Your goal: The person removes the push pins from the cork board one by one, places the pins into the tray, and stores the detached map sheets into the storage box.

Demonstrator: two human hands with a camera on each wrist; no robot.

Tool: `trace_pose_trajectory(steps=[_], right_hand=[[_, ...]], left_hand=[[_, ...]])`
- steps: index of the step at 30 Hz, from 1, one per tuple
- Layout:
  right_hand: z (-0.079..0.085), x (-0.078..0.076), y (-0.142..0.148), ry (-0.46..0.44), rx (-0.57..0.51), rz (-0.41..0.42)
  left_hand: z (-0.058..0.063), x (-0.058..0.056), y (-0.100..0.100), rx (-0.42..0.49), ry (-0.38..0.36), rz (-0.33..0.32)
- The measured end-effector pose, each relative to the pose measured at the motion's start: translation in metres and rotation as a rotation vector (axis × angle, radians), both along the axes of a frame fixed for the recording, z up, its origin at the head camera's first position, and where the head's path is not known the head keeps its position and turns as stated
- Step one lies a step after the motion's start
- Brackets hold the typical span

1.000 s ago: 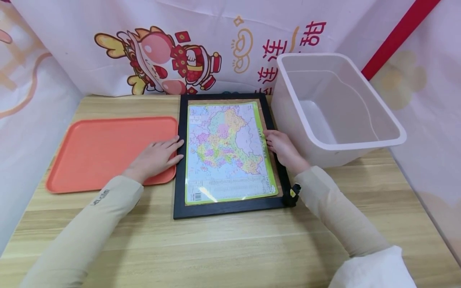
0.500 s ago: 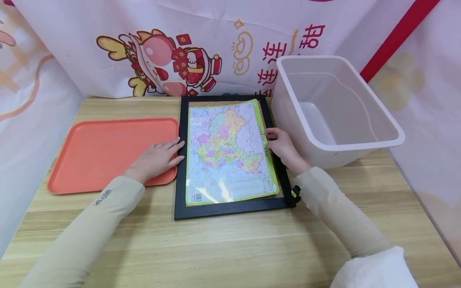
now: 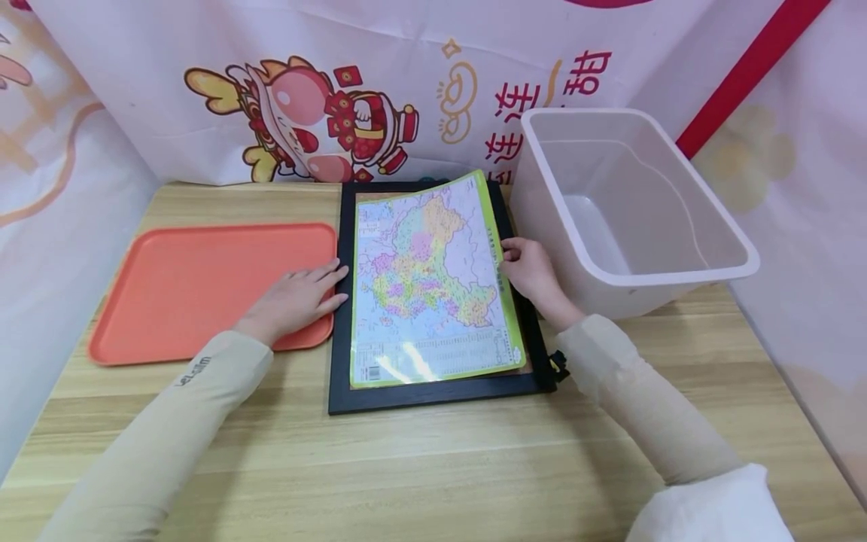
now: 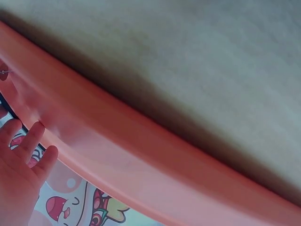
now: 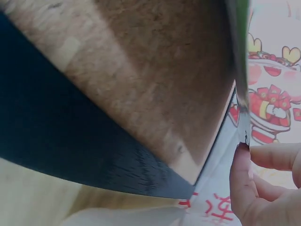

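Map is running lengthwise away from me, title rightward. My right hand is pinching it; my left hand is resting outstretched.

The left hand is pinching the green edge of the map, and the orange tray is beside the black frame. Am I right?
Almost, but that's the wrong hand: the right hand pinches the green edge of the map, as the right wrist view shows. The orange tray is beside the black frame.

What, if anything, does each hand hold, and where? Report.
The right hand pinches the map by its green right edge, near the middle. The left hand holds nothing; it rests at the left side of the black frame.
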State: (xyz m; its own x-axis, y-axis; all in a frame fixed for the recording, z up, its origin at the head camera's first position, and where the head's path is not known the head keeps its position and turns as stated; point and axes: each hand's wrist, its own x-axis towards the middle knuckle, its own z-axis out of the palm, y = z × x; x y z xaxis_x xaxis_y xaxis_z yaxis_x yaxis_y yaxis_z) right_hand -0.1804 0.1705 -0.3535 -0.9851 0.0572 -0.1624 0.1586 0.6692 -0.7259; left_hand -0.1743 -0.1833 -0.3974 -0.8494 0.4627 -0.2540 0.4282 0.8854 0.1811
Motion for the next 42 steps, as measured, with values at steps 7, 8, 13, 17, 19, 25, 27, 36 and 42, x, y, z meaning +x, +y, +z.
trace_pose_trajectory(steps=[7,8,13,17,19,25,27,36,42], right_hand=[[0.023,0.008,-0.007,0.079,0.061,0.022],[0.026,0.009,-0.008,0.087,0.058,0.021],[0.047,0.013,-0.010,0.101,0.017,0.023],[0.065,0.017,-0.009,0.096,-0.030,0.041],[0.074,0.019,-0.009,0.088,-0.059,0.044],[0.098,0.025,-0.002,0.083,-0.140,0.039],[0.104,0.027,0.002,0.097,-0.150,0.034],[0.132,0.030,0.029,0.103,-0.181,-0.027],[0.144,0.026,0.059,0.089,-0.280,-0.106]], left_hand=[[0.000,0.001,0.000,0.004,0.006,-0.004],[0.000,0.001,0.000,0.004,0.009,-0.005],[-0.001,0.001,0.000,-0.002,0.021,-0.014],[0.000,0.001,0.001,-0.007,0.020,-0.019],[0.001,0.002,0.001,-0.008,0.021,-0.020],[0.002,0.002,0.002,-0.005,0.019,-0.016],[0.002,0.002,0.002,-0.005,0.016,-0.015],[-0.002,0.001,0.000,-0.001,0.035,-0.019],[-0.002,-0.001,0.000,0.007,0.036,-0.018]])
